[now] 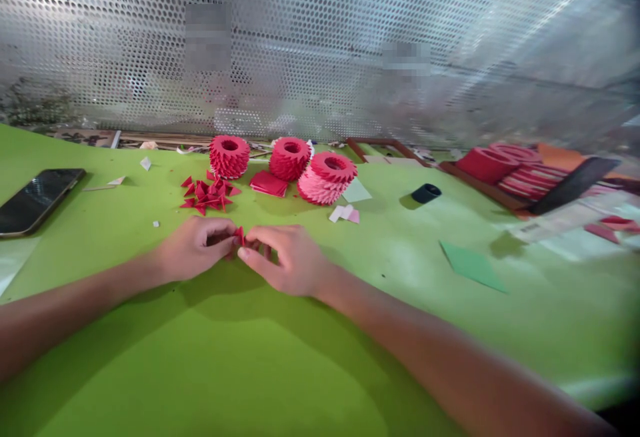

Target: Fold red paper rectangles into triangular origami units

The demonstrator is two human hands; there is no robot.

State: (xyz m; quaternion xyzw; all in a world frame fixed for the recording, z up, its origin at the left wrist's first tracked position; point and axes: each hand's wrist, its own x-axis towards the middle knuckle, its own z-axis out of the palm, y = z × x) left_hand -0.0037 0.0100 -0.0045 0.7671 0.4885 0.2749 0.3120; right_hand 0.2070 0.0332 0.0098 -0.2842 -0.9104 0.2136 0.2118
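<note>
Between my two hands is a small folded red paper piece [241, 235]. My left hand [197, 247] pinches it from the left, and the fingertips of my right hand [285, 257] close on its other side. Just beyond my left hand lies a heap of pointed red folded paper pieces [206, 195]. A stack of red paper slips [269, 183] sits to the right of that heap. Behind stand two red ring-shaped paper stacks, one on the left [229, 157] and one in the middle [291, 159], and a pink one with a red top [328, 178].
A phone [40, 202] lies at the left on the green tabletop [240, 370]. White and pink scraps [345, 213], a dark cylinder [427, 193] and a green paper sheet [473, 265] are to the right. A tray [480, 187] holds red rolls. A perforated metal sheet [310, 43] rises behind.
</note>
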